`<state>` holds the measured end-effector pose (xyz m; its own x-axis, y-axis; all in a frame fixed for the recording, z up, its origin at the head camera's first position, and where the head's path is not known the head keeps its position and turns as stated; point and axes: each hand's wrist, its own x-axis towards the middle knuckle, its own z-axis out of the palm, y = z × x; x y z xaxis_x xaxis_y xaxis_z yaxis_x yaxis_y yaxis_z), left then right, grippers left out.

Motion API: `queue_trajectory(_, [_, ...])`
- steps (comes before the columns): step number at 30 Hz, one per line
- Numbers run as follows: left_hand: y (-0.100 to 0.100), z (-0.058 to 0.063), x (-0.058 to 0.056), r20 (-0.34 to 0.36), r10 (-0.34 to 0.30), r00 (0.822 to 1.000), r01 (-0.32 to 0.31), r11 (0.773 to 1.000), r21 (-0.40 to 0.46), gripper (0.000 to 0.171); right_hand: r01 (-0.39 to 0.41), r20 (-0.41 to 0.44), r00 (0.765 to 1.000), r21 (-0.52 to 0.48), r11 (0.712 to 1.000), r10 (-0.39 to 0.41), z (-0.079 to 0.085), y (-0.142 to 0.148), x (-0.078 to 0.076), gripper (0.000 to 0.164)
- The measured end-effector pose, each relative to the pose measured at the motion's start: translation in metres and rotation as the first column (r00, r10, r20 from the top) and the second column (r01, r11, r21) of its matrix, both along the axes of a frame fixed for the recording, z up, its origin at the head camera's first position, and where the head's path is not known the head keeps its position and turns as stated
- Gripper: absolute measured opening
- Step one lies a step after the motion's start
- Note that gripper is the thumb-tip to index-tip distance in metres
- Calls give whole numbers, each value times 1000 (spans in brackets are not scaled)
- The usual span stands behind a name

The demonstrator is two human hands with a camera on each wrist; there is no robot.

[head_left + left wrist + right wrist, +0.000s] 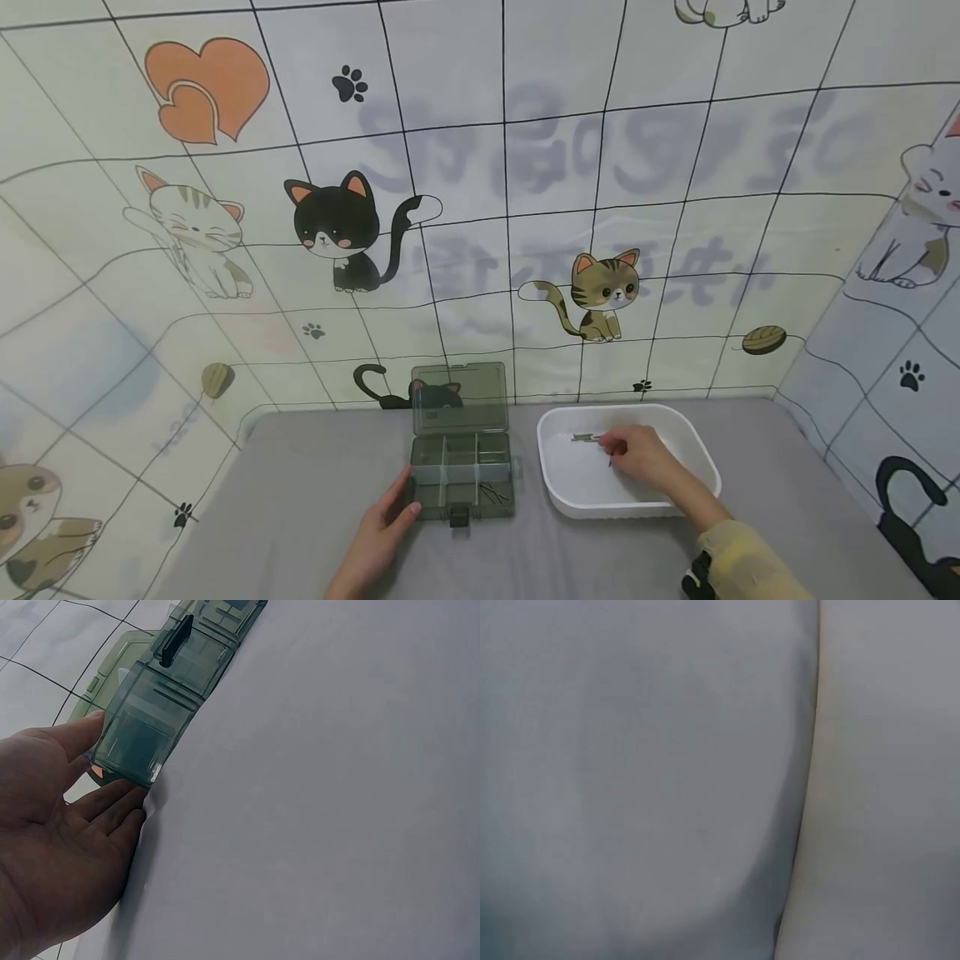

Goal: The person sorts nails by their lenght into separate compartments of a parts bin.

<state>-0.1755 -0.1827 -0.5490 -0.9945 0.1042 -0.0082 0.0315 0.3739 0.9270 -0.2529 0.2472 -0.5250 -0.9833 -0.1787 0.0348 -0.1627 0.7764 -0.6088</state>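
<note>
My left hand (375, 533) rests against the left side of a translucent green compartment box (437, 510), its thumb near the front corner. In the left wrist view the hand's fingers (112, 806) lie fairly straight at the box's lower edge. The box lid (459, 400) stands raised at the back. Several thin dark metal pieces (492, 493) lie in its front right compartment. Over the white tray (558, 492), my right hand (641, 454) has its fingers curled down, with a small thin dark piece (611, 463) at the fingertips. More thin metal pieces (583, 437) lie beside them.
Grey cloth (315, 467) covers the table under the box and tray. Behind it rises a white hanging sheet (465, 183) with a grid and cartoon cats, and it folds round both sides. The right wrist view shows only blurred pale surfaces.
</note>
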Motion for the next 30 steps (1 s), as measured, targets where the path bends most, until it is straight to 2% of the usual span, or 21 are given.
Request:
queue_trajectory(10, [-1,3,0,5,-13,1000,13,1000,2,61,-10,-18,1000,68,998,12,-1,1,-1,16])
queue_trajectory(21, [-1,2,-1,31,-3,1000,1,999,41,61,-94,-100,989,138,986,109,4,-1,2,8])
queue_trajectory(30, [-2,3,-1,13,-14,1000,14,1000,5,61,-126,-82,987,145,981,139,7,6,5,8])
